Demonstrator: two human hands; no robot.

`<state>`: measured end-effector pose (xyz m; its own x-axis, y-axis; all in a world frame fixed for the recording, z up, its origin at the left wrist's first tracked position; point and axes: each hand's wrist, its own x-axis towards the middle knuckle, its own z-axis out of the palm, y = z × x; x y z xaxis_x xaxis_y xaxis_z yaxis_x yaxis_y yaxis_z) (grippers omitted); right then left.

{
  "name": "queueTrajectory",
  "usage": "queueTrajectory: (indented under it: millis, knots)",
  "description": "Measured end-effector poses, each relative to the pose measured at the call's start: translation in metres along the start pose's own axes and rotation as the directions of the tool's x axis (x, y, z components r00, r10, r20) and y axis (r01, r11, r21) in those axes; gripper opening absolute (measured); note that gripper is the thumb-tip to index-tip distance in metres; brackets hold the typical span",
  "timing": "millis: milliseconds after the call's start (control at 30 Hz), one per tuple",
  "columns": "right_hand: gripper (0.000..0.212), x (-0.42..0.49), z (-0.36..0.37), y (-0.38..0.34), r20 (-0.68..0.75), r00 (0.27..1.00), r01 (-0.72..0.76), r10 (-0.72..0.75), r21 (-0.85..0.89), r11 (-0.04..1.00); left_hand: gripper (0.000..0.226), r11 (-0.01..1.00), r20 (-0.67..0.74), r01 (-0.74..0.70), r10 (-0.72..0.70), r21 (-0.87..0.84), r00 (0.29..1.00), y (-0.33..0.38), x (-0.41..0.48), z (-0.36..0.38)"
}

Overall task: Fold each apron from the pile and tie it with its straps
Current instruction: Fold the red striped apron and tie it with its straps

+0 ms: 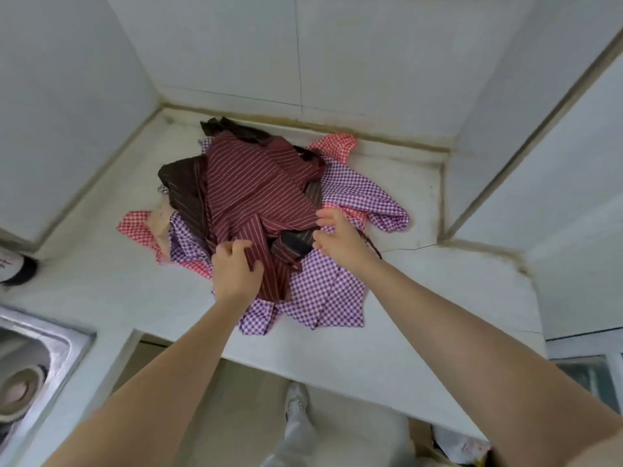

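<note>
Left hand gripping maroon striped apron, right hand open, fingers spread over pile

Cloth aprons, matt counter

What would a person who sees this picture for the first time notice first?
First comes the maroon striped apron, lying on top of purple checked aprons and red checked aprons heaped on the white counter in the corner. Next come the two bare hands at the near edge: the left hand grips the maroon cloth, and the right hand reaches toward it with open fingers. A steel sink sits at the lower left.
</note>
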<state>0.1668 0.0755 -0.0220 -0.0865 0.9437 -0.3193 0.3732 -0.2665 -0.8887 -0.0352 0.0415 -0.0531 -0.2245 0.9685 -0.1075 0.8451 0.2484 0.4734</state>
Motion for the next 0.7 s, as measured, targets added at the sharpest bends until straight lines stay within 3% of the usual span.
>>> queueTrajectory:
  millis: [133,233,367,467,533,600,700]
  knots:
    - [0.060,0.031,0.038,-0.009,0.020,0.999,-0.026,0.027,-0.045,0.999,0.059,0.997,-0.116,0.058,-0.052,0.046,0.992,-0.023,0.036,-0.008]
    - [0.060,0.044,0.056,-0.010,0.052,0.994,-0.086,0.093,-0.119,0.989,0.050,0.987,-0.079,0.112,-0.121,-0.112,0.990,-0.036,0.054,-0.014]
    - [0.045,0.053,0.067,-0.014,-0.039,0.995,-0.096,0.090,-0.192,0.977,0.017,0.987,-0.048,0.001,-0.008,-0.163,0.999,-0.043,0.060,-0.027]
    - [0.016,0.053,0.063,-0.023,-0.089,0.996,-0.047,0.030,-0.201,0.978,0.006,0.925,-0.041,-0.083,0.072,-0.371,0.997,-0.039,0.062,-0.036]
    - [0.007,0.044,0.056,-0.030,-0.088,0.996,-0.029,0.013,-0.178,0.984,0.007,0.863,-0.035,-0.109,0.106,-0.494,0.994,-0.029,0.061,-0.043]
    - [0.016,0.033,0.048,-0.031,-0.085,0.996,-0.049,0.039,-0.121,0.991,0.015,0.791,0.043,-0.104,0.163,-0.603,0.986,-0.013,0.055,-0.049]
    - [0.022,0.001,0.031,-0.023,-0.145,0.970,-0.167,0.194,0.179,0.970,0.021,0.717,0.164,-0.114,0.307,-0.688,0.937,0.014,0.028,-0.050]
